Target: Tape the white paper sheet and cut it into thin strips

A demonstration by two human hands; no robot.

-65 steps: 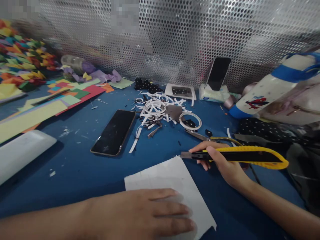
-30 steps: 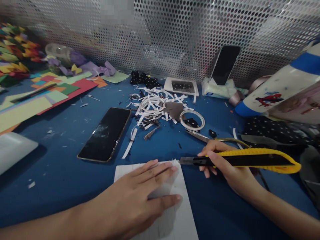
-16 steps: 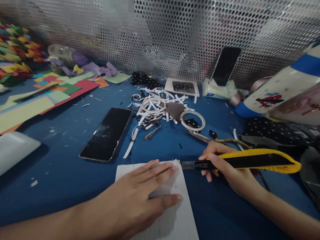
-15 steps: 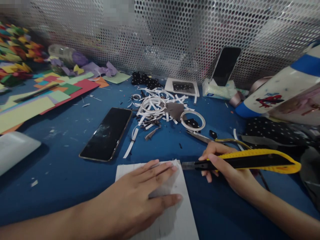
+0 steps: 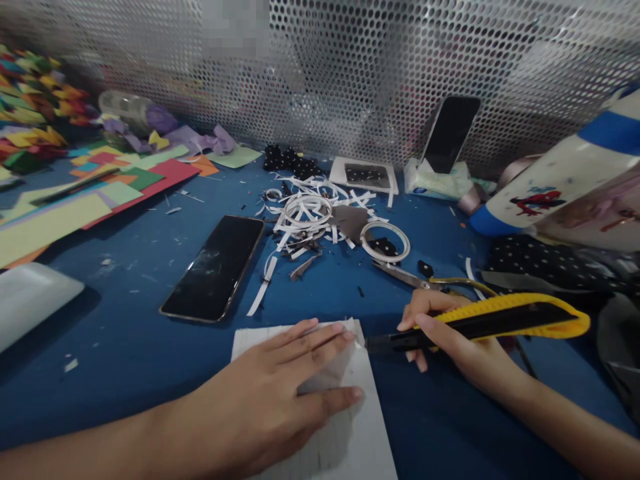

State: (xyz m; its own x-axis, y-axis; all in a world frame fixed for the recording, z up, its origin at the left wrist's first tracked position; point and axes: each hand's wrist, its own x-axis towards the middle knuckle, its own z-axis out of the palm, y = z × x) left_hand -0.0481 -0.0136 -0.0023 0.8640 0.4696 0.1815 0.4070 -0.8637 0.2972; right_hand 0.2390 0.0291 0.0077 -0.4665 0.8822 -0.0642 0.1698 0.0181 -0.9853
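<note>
My left hand [image 5: 280, 393] lies flat with fingers spread on a lined white sheet of paper [image 5: 367, 407], pressing it to the blue table. In my right hand [image 5: 450, 333] is a yellow and black utility knife [image 5: 515, 320], its handle pointing right. The blade tip is at the paper's right edge, close to my left fingertips. Just behind my right hand lie scissors [image 5: 400, 275], whose handles are partly covered by that hand. A roll of white tape [image 5: 406, 248] sits beyond the scissor blades.
A black phone [image 5: 215, 270] lies left of the paper. White paper strips [image 5: 305, 213] are heaped behind. Coloured paper [image 5: 55, 220] covers the left; a bottle [image 5: 550, 187] leans at right. Another phone [image 5: 453, 133] stands against a perforated metal panel [image 5: 340, 73].
The utility knife has moved slightly toward me along the paper's right edge, with its handle shifted a little left. My left hand has stayed in place.
</note>
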